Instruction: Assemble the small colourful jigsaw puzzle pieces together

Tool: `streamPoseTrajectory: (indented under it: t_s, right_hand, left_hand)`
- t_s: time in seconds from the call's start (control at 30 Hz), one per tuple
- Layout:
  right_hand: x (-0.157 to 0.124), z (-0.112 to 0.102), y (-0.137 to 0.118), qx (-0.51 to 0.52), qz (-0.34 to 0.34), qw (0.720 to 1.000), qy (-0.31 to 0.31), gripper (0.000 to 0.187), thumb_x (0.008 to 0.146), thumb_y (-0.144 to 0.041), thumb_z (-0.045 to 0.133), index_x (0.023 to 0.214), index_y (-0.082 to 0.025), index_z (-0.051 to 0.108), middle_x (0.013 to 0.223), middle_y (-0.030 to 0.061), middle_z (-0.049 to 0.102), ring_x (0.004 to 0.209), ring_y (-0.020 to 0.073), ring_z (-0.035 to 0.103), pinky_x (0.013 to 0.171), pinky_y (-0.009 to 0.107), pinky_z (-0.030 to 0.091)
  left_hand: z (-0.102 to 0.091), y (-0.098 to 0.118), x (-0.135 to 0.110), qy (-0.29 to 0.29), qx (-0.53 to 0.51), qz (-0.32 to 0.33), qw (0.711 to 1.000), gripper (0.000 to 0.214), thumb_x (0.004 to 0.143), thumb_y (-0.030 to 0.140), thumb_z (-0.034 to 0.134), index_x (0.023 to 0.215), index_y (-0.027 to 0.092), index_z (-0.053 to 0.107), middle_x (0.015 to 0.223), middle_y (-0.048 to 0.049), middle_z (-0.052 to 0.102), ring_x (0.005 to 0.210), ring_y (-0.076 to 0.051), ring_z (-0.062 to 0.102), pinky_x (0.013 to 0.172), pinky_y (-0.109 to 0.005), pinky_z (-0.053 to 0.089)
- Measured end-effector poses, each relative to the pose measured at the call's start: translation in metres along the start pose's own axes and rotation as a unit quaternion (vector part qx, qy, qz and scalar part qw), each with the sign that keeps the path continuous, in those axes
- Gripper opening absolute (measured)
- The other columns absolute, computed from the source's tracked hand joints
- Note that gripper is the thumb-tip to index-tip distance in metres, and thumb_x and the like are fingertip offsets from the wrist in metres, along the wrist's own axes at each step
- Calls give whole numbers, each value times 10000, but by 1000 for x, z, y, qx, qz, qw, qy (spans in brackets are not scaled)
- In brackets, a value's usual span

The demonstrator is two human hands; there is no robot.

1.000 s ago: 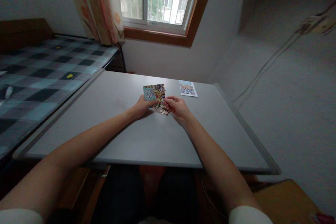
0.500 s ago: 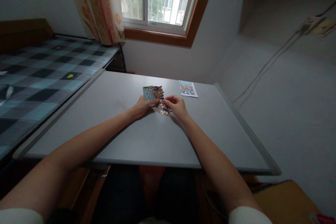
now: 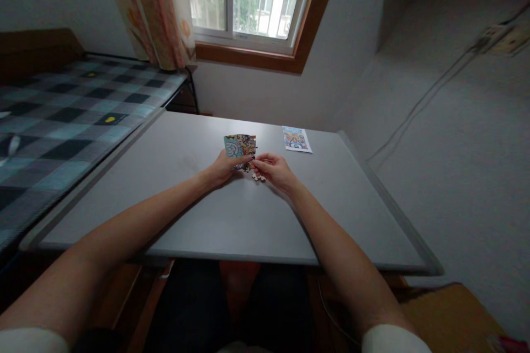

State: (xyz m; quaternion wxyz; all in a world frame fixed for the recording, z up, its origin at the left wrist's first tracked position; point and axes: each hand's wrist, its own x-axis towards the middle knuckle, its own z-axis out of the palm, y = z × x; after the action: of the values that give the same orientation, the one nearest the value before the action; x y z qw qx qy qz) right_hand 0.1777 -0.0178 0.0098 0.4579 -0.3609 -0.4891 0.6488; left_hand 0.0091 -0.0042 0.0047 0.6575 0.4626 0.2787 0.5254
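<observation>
A partly joined jigsaw puzzle (image 3: 242, 145) with a colourful picture, light blue on its left side, is held tilted up over the table. My left hand (image 3: 222, 168) grips it from the lower left, thumb lying across its front. At its lower right edge my right hand (image 3: 275, 170) is closed, thumb and fingertips pinched on what looks like a small puzzle piece, mostly hidden by the fingers. Several loose puzzle pieces (image 3: 259, 177) lie on the table just below the two hands; others may be covered by them.
The grey-white table (image 3: 232, 220) has raised side edges. A printed picture sheet (image 3: 297, 139) lies toward its back right. Left of the table is a bed with a checked cover (image 3: 83, 105); a wall stands on the right, a window (image 3: 248, 0) ahead.
My right hand has moved slightly left and down, against the puzzle's edge. The puzzle has shifted a little left. Fewer loose pieces show beneath my hands.
</observation>
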Motion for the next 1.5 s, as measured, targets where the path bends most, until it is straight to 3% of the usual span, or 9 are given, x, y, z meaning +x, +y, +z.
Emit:
streamPoseTrajectory:
  t_s: [0.17, 0.33, 0.63, 0.97, 1.5]
  right_hand:
    - [0, -1, 1, 19, 12, 1000, -8, 407, 520, -410, 893, 750, -166, 663, 678, 7, 690, 566, 94, 594, 535, 226, 486]
    - [1, 0, 1, -1, -6, 1000, 30, 408, 497, -375, 901, 753, -165, 664, 665, -3, 684, 541, 81, 566, 523, 220, 456]
    - [4, 0, 2, -33, -17, 998, 53, 439, 473, -438, 879, 734, -174, 644, 632, -21, 648, 523, 78, 518, 495, 217, 396]
    - [4, 3, 3, -126, -89, 985, 80, 434, 533, -504, 837, 683, -184, 584, 597, -22, 593, 535, 98, 495, 512, 248, 394]
    - [6, -2, 4, -182, -154, 966, 103, 374, 601, -490, 787, 711, -196, 585, 666, -3, 606, 613, 126, 527, 583, 270, 426]
  left_hand:
    - [-1, 0, 1, -3, -6, -8, 1000, 458, 585, 215, 847, 1001, 117, 679, 887, -68, 715, 783, -175, 658, 780, -321, 528]
    - [-2, -3, 3, 23, -16, -9, 1000, 453, 569, 191, 853, 984, 116, 688, 898, -71, 720, 766, -168, 653, 787, -330, 524]
    - [0, -1, 1, 34, -5, -5, 999, 482, 567, 218, 848, 1012, 125, 688, 931, -64, 722, 804, -169, 649, 795, -317, 512]
    - [2, 0, -1, 40, -7, 7, 999, 486, 565, 211, 851, 1018, 131, 693, 914, -61, 712, 826, -180, 647, 822, -344, 507]
    - [-1, -4, 2, 41, -18, -14, 999, 392, 573, 203, 853, 921, 118, 695, 879, -65, 715, 752, -160, 637, 783, -331, 505]
